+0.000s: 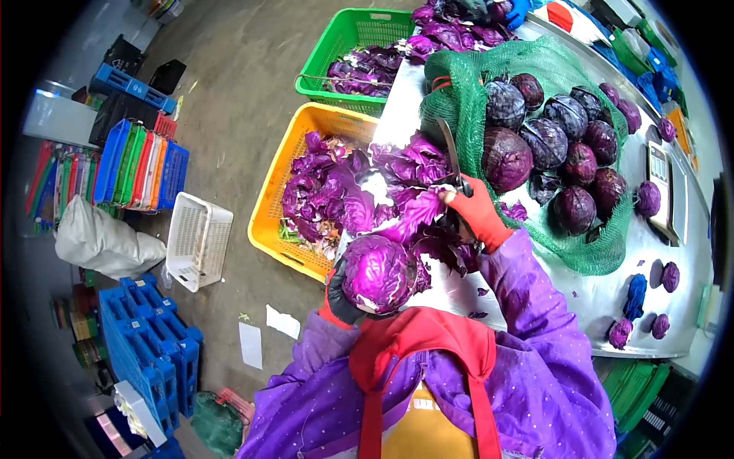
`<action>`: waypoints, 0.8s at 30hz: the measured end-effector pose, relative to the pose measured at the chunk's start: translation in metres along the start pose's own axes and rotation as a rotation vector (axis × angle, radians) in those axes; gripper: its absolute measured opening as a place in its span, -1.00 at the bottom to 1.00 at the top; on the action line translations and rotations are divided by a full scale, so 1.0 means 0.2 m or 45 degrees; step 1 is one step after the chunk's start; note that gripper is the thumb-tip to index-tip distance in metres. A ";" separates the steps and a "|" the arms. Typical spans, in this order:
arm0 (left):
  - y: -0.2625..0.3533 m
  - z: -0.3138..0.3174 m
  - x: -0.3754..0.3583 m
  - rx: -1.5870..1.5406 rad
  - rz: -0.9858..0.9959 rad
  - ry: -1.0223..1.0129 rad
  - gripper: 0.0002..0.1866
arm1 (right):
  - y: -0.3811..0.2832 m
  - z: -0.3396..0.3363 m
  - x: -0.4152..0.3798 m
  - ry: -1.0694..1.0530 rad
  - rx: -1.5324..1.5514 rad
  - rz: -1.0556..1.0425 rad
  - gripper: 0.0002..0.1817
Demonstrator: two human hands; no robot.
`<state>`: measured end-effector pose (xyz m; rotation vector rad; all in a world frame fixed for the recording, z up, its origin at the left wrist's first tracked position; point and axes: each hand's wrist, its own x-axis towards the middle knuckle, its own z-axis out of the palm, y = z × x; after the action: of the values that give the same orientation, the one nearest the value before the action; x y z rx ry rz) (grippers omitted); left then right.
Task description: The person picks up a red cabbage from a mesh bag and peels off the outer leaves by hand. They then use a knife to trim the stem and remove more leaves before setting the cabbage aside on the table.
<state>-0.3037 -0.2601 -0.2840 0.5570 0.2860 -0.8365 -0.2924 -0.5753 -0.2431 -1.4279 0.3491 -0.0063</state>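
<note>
My left hand (339, 297), in a red and black glove, is wrapped round the side of a trimmed red cabbage (378, 273) held close to my apron. In a matching glove, my right hand (480, 213) grips a knife (450, 148) with its blade pointing up and away from me. Its bare thumb tip is right at a loose purple leaf (419, 212). More peeled leaves (413, 161) lie along the table edge beside the cabbage and hang towards the yellow crate (264, 222), which holds many leaves.
A green mesh sack (604, 256) full of whole red cabbages (507, 159) lies open on the metal table (550, 306). Small cabbages (648, 198) and a scale (659, 183) are at the right. A green crate (325, 57) stands beyond the yellow one. A co-worker's blue glove (518, 13) shows at the top.
</note>
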 end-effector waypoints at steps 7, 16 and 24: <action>-0.03 0.17 0.05 -0.139 0.183 0.131 -0.19 | 0.04 -0.04 -0.11 0.345 -0.803 -0.290 -0.44; -0.08 0.22 0.19 -0.166 0.224 0.135 -0.27 | -0.05 0.33 -0.35 -0.109 -0.485 -0.201 -0.24; -0.12 0.19 0.20 -0.245 0.175 0.118 -0.27 | -0.01 0.30 -0.30 -0.259 -0.602 -0.217 -0.18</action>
<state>-0.2950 -0.3188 -0.2789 0.4309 0.4037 -0.6431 -0.3346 -0.5060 -0.2206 -1.9051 0.0582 0.0876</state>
